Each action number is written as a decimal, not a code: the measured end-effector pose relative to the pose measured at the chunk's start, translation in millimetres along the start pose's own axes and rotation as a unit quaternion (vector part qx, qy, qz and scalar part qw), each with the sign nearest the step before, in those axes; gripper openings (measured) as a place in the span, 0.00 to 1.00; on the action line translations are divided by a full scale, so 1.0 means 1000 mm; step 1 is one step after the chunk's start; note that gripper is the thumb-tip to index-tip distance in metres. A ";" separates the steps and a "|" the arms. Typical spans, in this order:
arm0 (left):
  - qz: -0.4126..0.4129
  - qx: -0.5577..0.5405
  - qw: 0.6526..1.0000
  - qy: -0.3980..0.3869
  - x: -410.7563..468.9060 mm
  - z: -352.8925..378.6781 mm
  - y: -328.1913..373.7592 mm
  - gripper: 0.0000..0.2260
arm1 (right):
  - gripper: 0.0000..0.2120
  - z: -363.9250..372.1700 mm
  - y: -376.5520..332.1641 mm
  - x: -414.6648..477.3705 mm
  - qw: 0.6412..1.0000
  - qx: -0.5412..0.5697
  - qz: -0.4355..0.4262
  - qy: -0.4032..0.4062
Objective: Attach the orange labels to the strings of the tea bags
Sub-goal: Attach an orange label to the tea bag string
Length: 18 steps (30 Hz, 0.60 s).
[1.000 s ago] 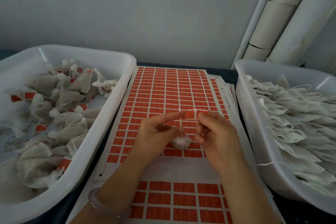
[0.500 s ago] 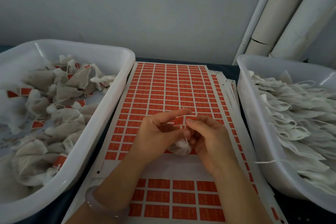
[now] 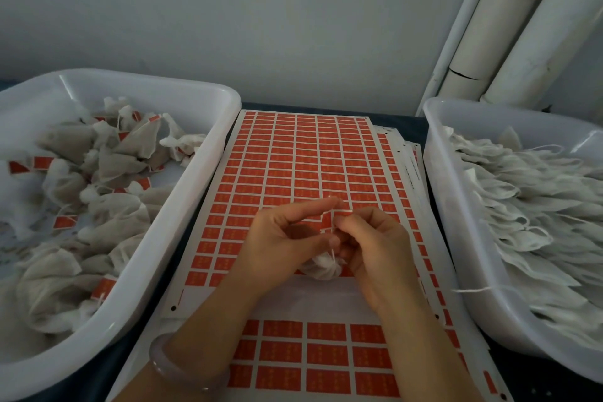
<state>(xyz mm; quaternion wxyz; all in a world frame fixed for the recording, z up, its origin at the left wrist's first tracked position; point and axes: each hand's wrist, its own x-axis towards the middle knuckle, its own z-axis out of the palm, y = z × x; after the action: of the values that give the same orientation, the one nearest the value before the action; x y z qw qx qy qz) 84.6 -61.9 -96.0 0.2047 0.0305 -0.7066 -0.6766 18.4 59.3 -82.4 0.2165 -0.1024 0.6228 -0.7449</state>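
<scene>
White tea bag (image 3: 321, 268) in left hand (image 3: 277, 245), beside right hand (image 3: 380, 254) pinching orange label (image 3: 338, 213).

Dim, flat, soft light; slight blur; wide-angle bending at edges.

Both hands meet over the label sheet (image 3: 293, 166) on the counter (image 3: 408, 121). The left hand (image 3: 280, 245) and the right hand (image 3: 375, 248) pinch one orange label (image 3: 329, 216) between their fingertips. A small white tea bag (image 3: 323, 268) sits tucked between them just below, its string (image 3: 332, 254) running up. On the left, a white bin (image 3: 208, 127) holds labelled tea bags (image 3: 107, 215). On the right, a second bin (image 3: 439, 179) is piled with unlabelled tea bags (image 3: 538, 222).
</scene>
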 end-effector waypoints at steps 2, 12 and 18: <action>-0.003 0.003 1.000 0.003 0.000 0.000 0.001 0.18 | 0.06 0.000 0.001 0.000 1.000 0.001 -0.004 0.000; -0.006 0.000 1.000 0.001 0.000 0.000 0.003 0.19 | 0.07 -0.001 -0.002 -0.002 1.000 -0.008 -0.006 0.003; 0.007 0.011 1.000 -0.005 0.000 -0.001 0.000 0.19 | 0.07 -0.001 -0.005 -0.005 0.995 0.047 0.055 -0.063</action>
<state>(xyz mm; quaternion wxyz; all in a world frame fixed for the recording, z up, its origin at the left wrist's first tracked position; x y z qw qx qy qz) 85.2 -62.8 -96.1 0.2055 0.0248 -0.7152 -0.6676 21.2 63.1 -77.1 0.3007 -0.1038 0.5766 -0.7525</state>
